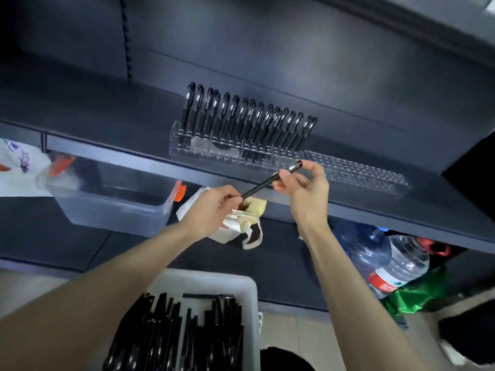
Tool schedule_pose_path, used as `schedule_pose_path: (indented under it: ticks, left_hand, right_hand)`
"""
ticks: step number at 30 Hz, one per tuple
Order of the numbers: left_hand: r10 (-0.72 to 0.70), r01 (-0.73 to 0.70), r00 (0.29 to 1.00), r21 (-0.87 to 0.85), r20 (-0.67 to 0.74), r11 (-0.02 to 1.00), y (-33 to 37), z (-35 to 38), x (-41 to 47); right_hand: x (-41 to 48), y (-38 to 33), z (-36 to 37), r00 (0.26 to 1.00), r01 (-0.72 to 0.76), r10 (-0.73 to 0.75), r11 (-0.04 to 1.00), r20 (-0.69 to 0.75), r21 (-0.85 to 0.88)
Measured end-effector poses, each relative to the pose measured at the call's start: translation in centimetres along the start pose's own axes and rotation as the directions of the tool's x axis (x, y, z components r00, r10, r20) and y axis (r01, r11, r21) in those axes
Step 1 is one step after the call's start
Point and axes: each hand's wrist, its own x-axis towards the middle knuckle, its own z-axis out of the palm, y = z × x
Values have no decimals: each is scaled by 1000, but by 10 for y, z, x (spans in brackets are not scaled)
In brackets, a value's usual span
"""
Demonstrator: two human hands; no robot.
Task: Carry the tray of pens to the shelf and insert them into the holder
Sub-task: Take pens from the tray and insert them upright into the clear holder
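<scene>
A black pen (263,185) is held between both hands just in front of the dark shelf (107,121). My left hand (211,210) pinches its lower end and my right hand (305,188) pinches it near the silver tip. A clear acrylic holder (348,170) lies along the shelf, and its left part carries several upright black pens (246,121); its right part shows empty holes. Below, a white tray (241,285) holds several more black pens (174,333).
A clear plastic bin (112,207) with orange clips sits under the shelf at the left. A cream cloth bag (241,223) lies on the lower shelf. Large water bottles (380,253) and a green bag (417,295) stand at the lower right.
</scene>
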Motion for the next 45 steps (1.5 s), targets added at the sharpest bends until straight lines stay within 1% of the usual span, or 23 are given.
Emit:
schedule_pose_path:
  ticks: [2,3,5,6,8,9,11,13,16,18,22,25,28,33,41,45]
  left_hand:
    - [9,-8,997,16,-72,1000,9,-1,15]
    - [12,-8,992,39,-122,999,12,-3,22]
    - [19,9,962,101,-271,995,11,-8,36]
    - [34,22,933,150,-360,988,10,-11,42]
    - [83,83,845,283,-528,955,7,-20,51]
    - [101,133,808,347,-581,929,5,-24,56]
    - [81,225,776,393,-626,891,-2,-30,64]
    - [32,260,777,367,-629,893,-10,-34,71]
    - [-3,263,774,318,-633,911,-21,-37,78]
    - [-9,255,770,295,-638,921,-27,-38,79]
    - [-71,264,764,211,-641,941,-38,-37,77]
    - [-70,256,770,206,-634,945,-44,-38,74]
    - [-62,244,770,203,-635,948,-45,-39,73]
    - [-68,239,771,189,-633,952,-45,-38,74]
    - [-66,230,777,185,-626,956,-45,-38,72]
    - [-68,226,778,178,-624,958,-46,-39,72]
  right_hand:
    - [17,-10,1,995,100,-101,991,-13,-91]
    - [25,-16,2,988,145,-152,976,-26,-163]
    - [42,-27,3,973,201,-226,936,-55,-290]
    - [50,-31,4,963,224,-261,916,-70,-332]
    - [64,-41,6,936,276,-338,876,-97,-396]
    - [71,-44,8,923,293,-371,852,-105,-433]
    - [82,-46,12,902,315,-420,800,-101,-510]
    - [91,-47,16,886,343,-457,763,-81,-548]
    - [99,-46,21,876,369,-480,722,-39,-585]
    - [101,-42,22,879,369,-477,704,-19,-606]
    - [103,-30,24,893,367,-449,683,33,-632]
    - [103,-22,22,913,338,-401,639,75,-691]
    - [103,-22,19,908,347,-402,572,115,-744]
    - [109,-29,21,907,362,-385,507,170,-782]
    - [110,-31,23,932,341,-278,464,231,-818]
    - [108,-25,26,935,326,-290,486,202,-811]
